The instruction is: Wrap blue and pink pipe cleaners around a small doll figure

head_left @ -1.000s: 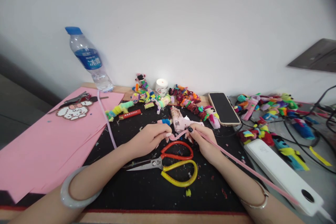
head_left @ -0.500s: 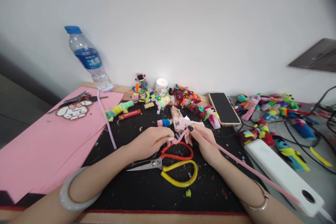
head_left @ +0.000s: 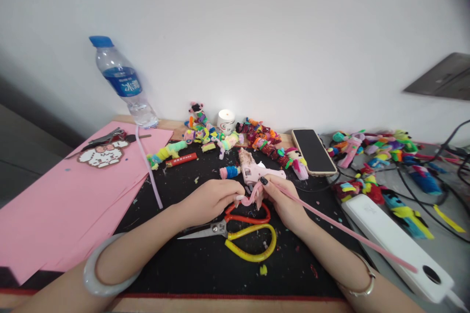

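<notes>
A pink pipe cleaner (head_left: 341, 220) runs between my two hands, and its long free part stretches over my right wrist toward the lower right. My left hand (head_left: 211, 200) pinches the short end, where the strip curves into a small bend. The fingers of my right hand (head_left: 284, 200) are closed on the strip a little further along. Below the hands lie scissors (head_left: 251, 257) with one red and one yellow handle, blades pointing left. Just beyond my right hand rests a pale pink glue gun (head_left: 257, 171); a small blue and pink roll (head_left: 230, 172) lies beside it.
Fuzzy colourful figures (head_left: 264, 142) surround a white candle (head_left: 226, 122) at the back. A phone (head_left: 315, 151) and white power strip (head_left: 396, 249) lie right, among cables and more figures. Pink sheets (head_left: 73, 195), a lilac pipe cleaner (head_left: 149, 168) and a water bottle (head_left: 125, 83) are left.
The pink pipe cleaner between my fingertips has become more tightly curved, and its far end has shifted slightly. Both hands stay in nearly the same place.
</notes>
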The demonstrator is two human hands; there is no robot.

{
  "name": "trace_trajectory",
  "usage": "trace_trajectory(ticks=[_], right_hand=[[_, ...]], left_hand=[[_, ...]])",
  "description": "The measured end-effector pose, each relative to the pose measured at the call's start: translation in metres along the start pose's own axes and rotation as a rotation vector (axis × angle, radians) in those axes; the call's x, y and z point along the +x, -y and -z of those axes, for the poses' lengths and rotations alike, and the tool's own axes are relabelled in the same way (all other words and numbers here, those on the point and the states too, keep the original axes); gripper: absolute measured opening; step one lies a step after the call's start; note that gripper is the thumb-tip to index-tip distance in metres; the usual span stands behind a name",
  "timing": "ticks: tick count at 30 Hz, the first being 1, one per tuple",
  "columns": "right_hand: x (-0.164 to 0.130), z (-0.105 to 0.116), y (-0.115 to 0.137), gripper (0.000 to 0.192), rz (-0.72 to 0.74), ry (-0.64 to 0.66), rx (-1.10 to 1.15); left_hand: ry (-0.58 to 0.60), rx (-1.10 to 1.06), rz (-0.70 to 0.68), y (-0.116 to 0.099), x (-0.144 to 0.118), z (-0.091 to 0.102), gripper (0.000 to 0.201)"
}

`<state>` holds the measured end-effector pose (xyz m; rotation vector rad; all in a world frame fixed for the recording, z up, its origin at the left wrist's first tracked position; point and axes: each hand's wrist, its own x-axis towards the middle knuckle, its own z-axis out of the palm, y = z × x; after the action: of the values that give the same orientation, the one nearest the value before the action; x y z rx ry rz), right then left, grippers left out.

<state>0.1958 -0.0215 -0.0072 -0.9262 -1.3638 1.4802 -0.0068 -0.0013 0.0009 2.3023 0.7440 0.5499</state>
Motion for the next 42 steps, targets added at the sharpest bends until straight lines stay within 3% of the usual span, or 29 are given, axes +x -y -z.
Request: trace_trajectory(ticks=[15, 23, 34, 42], right_hand=[[-0.0006, -0.0025, 0.0, 0.029, -0.105, 0.027, 0.168], [-0.0012, -0.0026, -0.004, 0.028, -0.18, -0.039, 0.246], [-0.0002, 0.0016, -0.0048, 0.034, -0.079, -0.025, 0.137], [-0.0014, -0.0001, -0.0009, 0.043, -0.121, -0.036, -0.043]], left_hand=[[0.016, 0.017, -0.022, 0.0008, -0.0003, -0.0009, 0.022], [0.011, 0.03, -0.02, 0.0008, -0.0008, -0.0006, 0.021], [-0.053, -0.003, 0.064, 0.0007, 0.0003, 0.002, 0.018], [-0.016, -0.006, 0.008, 0.0004, -0.0004, 0.0012, 0.019]])
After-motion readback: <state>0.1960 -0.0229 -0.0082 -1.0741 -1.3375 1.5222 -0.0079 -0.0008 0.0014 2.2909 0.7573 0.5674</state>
